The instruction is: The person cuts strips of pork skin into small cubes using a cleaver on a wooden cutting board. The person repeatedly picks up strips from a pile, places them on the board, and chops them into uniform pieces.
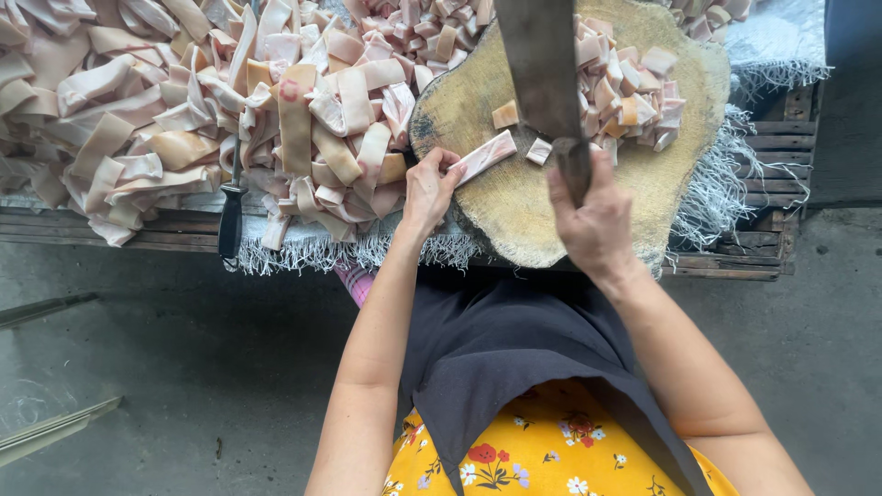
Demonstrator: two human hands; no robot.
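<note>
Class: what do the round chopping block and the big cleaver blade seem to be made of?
Chopping block: apparently solid wood, a pale, worn, unvarnished top with a dark, rough, bark-like rim. Cleaver: likely metal, a broad, flat, dull grey-brown blade without shine; its handle is hidden in the right hand.

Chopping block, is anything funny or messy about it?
The block hangs over the pallet's front edge toward the person, and its rim looks worn and uneven. A knife pokes out of the strip pile, handle past the edge.
</note>
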